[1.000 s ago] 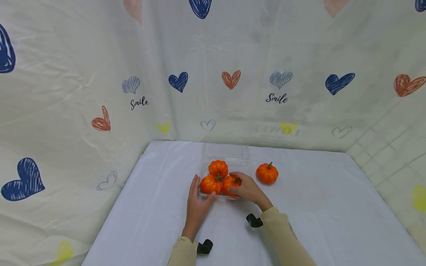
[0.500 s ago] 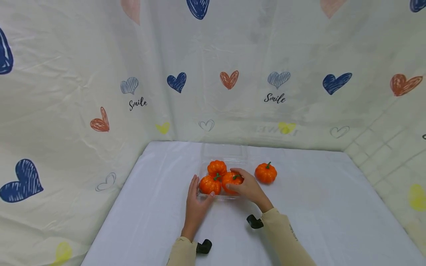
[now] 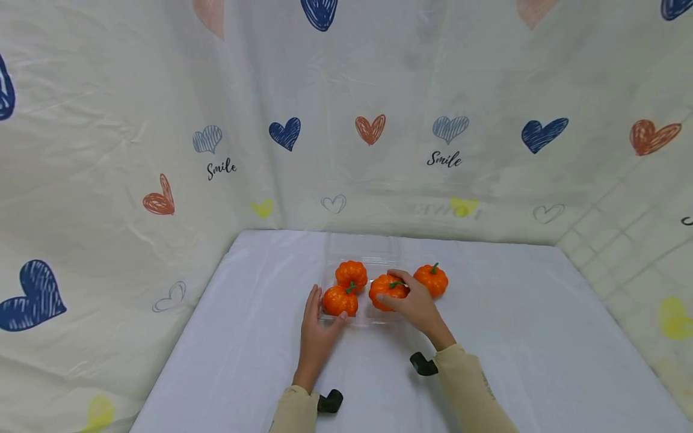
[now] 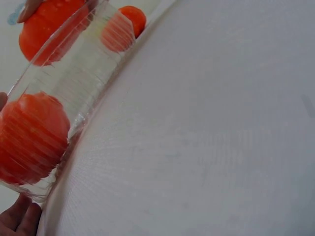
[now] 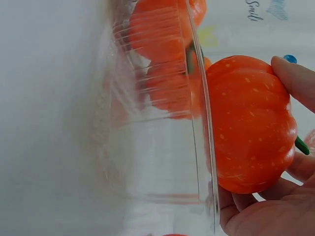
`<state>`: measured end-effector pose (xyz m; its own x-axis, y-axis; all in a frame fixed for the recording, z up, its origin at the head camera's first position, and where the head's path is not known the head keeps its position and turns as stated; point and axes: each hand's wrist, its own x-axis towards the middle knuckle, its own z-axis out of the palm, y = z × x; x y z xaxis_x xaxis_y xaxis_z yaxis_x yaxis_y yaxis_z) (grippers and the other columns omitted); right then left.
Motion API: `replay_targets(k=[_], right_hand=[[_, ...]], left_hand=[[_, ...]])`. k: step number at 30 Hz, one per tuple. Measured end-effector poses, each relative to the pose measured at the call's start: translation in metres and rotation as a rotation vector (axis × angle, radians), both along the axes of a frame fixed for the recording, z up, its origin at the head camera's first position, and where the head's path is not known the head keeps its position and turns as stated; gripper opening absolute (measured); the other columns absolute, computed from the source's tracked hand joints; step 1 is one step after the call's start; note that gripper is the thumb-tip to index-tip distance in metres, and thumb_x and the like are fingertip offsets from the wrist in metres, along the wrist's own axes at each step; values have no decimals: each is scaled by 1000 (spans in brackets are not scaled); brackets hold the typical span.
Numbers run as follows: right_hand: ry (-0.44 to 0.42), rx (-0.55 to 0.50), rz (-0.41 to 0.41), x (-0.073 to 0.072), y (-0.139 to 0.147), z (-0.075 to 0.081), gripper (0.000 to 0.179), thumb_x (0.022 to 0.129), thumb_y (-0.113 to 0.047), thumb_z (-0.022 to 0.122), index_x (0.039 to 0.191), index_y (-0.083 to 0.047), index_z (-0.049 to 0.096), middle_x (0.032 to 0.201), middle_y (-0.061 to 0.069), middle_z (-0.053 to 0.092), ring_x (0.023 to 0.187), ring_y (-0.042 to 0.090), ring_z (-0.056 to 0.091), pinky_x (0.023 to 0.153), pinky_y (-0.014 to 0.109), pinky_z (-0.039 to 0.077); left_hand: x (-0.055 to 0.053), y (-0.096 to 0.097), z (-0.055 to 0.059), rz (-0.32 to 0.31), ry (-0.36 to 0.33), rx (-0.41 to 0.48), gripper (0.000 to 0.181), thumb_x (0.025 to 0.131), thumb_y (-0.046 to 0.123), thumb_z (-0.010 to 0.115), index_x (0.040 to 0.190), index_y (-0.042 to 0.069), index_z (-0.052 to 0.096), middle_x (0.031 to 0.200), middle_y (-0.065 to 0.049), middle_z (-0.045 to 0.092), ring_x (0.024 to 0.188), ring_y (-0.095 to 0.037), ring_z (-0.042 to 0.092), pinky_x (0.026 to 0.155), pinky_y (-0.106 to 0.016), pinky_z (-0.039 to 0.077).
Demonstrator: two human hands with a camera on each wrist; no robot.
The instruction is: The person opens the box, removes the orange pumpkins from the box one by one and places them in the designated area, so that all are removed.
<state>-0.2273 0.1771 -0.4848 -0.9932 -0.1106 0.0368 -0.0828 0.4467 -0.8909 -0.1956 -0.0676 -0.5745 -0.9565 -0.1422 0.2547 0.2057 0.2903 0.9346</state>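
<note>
In the head view, my right hand (image 3: 422,310) grips a small orange toy pumpkin (image 3: 385,294) with a green stem, between thumb and fingers. It sits raised over the right part of a clear plastic clamshell box (image 3: 373,320). The right wrist view shows this pumpkin (image 5: 248,125) level with and above the box's rim (image 5: 210,147). Two more pumpkins, a back one (image 3: 351,274) and a front one (image 3: 340,302), lie in the box's left half. My left hand (image 3: 318,337) holds the box's front left corner, fingers along the side and thumb at the front rim.
A further pumpkin (image 3: 433,280) rests on the white cloth right of the box, close behind my right hand. The box's clear lid (image 3: 363,244) lies open toward the back. A curtain (image 3: 335,162) printed with hearts hangs behind the table (image 3: 249,313).
My right hand has lifted the pumpkin it grips out from beside the other two and shifted it right. The left hand keeps its place at the box corner.
</note>
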Motion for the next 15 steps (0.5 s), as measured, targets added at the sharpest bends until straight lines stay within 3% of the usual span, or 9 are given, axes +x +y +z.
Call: replay_targets(k=[9, 15], right_hand=[[3, 56, -54, 6, 21, 0, 70, 92, -42, 83, 153, -17, 57, 146, 16, 59, 126, 37, 57, 106, 56, 53], [27, 59, -73, 12, 36, -1, 70, 95, -42, 81, 153, -12, 57, 149, 21, 57, 128, 40, 55, 107, 58, 52]], left_hand=[[0, 1, -1, -5, -7, 8, 92, 95, 42, 81, 167, 5, 36, 174, -4, 29, 154, -28, 39, 122, -51, 36], [-1, 0, -3, -11, 14, 20, 92, 95, 42, 81, 166, 5, 36, 174, -6, 30, 153, -31, 39, 121, -56, 37]])
